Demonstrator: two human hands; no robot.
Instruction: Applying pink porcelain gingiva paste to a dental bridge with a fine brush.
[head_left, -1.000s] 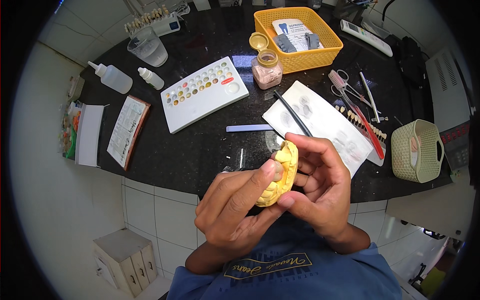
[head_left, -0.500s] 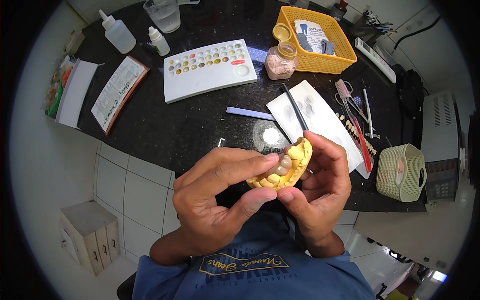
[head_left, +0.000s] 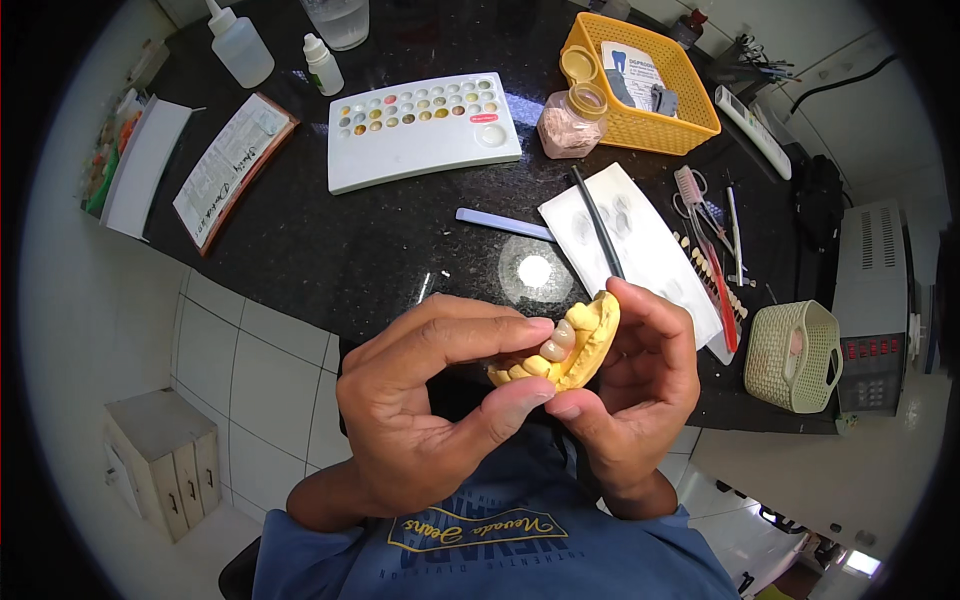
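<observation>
Both hands hold a yellow plaster dental model point(head_left: 590, 350) in front of my chest, tilted so its row of teeth faces up. A glossy tooth-coloured dental bridge point(head_left: 558, 342) sits on it among the yellow plaster teeth. My left hand point(head_left: 420, 385) pinches the model's left end, its index fingertip by the bridge and its thumb on the lower edge. My right hand point(head_left: 650, 375) grips the right end between thumb and index finger, the other fingers curled behind. A dark thin rod point(head_left: 597, 222) lies over white paper, its near end reaching my right fingertips.
Beyond the hands are a white palette point(head_left: 425, 150) with coloured wells, a lilac strip point(head_left: 505, 223), a jar of pink powder point(head_left: 570, 125) and a yellow basket point(head_left: 640, 130). To the right are smudged white paper point(head_left: 650, 250), a red-handled brush point(head_left: 722, 290) and a pale green basket point(head_left: 790, 350).
The model has turned slightly in my fingers, so its right end stands steeper and the bridge shows more fully. Both hands keep their hold. The whole view has shifted a little.
</observation>
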